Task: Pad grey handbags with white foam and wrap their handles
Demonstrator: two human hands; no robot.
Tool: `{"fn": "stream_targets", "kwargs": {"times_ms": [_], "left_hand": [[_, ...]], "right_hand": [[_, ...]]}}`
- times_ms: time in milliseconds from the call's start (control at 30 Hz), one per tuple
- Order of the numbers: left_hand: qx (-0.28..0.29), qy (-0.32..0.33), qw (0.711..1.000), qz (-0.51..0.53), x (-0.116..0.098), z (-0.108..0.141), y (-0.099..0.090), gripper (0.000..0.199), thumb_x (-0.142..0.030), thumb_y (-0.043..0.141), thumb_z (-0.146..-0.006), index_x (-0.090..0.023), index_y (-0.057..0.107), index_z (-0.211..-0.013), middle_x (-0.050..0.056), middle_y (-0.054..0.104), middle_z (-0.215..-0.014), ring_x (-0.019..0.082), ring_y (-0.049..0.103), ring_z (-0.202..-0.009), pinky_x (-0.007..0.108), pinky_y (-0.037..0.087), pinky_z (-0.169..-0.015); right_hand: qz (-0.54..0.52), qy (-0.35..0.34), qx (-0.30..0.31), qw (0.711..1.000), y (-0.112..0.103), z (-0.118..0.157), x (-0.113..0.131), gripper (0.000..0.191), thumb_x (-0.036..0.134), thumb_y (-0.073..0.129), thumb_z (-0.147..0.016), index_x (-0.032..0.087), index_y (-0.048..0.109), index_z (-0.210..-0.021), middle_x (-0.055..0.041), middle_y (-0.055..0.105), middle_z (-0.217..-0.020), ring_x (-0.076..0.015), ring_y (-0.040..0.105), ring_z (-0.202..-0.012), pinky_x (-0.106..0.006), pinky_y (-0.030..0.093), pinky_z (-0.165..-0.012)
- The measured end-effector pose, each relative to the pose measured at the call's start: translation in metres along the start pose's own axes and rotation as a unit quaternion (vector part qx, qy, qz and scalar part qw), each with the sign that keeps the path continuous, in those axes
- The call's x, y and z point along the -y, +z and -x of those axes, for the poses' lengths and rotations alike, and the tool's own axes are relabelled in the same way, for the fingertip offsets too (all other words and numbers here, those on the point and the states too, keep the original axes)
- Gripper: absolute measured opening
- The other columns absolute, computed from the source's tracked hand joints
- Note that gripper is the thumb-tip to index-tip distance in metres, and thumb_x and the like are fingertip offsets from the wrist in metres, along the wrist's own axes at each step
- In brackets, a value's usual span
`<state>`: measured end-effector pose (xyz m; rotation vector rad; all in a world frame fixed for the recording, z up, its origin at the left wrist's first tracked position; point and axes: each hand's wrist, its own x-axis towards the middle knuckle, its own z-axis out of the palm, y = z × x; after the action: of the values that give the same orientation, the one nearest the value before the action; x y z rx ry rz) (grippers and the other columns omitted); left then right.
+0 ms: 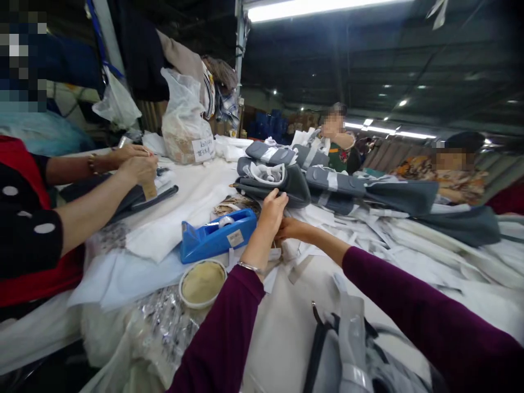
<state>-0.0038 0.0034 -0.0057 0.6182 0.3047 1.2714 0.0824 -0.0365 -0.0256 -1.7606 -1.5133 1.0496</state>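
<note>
Touching gray bag [298,186]: left hand [273,212] | right hand [293,228]: close by | fingers: cannot tell if pinching | blue tape dispenser [216,241]: near

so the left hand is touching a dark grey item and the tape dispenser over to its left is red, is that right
Not quite: in the head view the tape dispenser is blue, not red. It is to the left of the left hand, which is touching a dark grey item.

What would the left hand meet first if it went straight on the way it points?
Probably the dark grey bag directly ahead of the left hand; the fingertips look right at it, though depth leaves contact uncertain.
</note>
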Motion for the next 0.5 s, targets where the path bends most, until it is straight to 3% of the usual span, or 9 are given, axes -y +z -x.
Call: {"fn": "stream_targets", "kwargs": {"times_ms": [167, 300, 400, 500], "left_hand": [[-0.002, 0.018, 1.000, -0.015, -0.001, -0.001, -0.001, 0.014, -0.004, 0.061, -0.075, -0.007, 0.064, -0.088, 0.012, 0.062, -0.111, 0.020, 0.059, -0.109, 0.041, 0.046, -0.103], [-0.014, 0.032, 0.999, -0.034, 0.000, 0.000, -0.003, 0.009, -0.002, 0.059, -0.074, -0.008, 0.063, -0.081, 0.009, 0.063, -0.103, 0.014, 0.063, -0.092, 0.040, 0.050, -0.098], [-0.024, 0.038, 0.997, -0.060, 0.000, 0.001, -0.006, 0.008, -0.003, 0.059, -0.074, -0.009, 0.062, -0.079, 0.007, 0.063, -0.095, 0.012, 0.063, -0.082, 0.039, 0.053, -0.094], [-0.034, 0.043, 0.994, -0.095, 0.001, -0.001, -0.009, 0.006, -0.005, 0.060, -0.073, -0.009, 0.062, -0.077, 0.006, 0.063, -0.088, 0.012, 0.063, -0.079, 0.037, 0.055, -0.088]], "right_hand": [[0.079, 0.110, -0.042, 0.990, -0.022, 0.013, -0.022, 0.018, 0.029, 0.056, -0.092, 0.012, 0.061, -0.091, -0.0001, 0.063, -0.080, -0.0093, 0.060, -0.065, -0.025, 0.053, -0.060], [0.172, 0.184, -0.059, 0.966, -0.018, 0.007, -0.033, 0.019, 0.032, 0.056, -0.091, 0.014, 0.061, -0.095, -0.0020, 0.064, -0.087, -0.0105, 0.061, -0.070, -0.026, 0.054, -0.063], [0.231, 0.186, -0.074, 0.952, -0.009, 0.005, -0.032, 0.020, 0.031, 0.058, -0.090, 0.014, 0.061, -0.100, -0.0044, 0.063, -0.097, -0.0138, 0.062, -0.080, -0.031, 0.054, -0.071], [0.271, 0.128, -0.080, 0.951, -0.004, 0.012, -0.027, 0.019, 0.030, 0.060, -0.089, 0.014, 0.061, -0.100, -0.0047, 0.063, -0.100, -0.0156, 0.062, -0.086, -0.033, 0.053, -0.075]]}}
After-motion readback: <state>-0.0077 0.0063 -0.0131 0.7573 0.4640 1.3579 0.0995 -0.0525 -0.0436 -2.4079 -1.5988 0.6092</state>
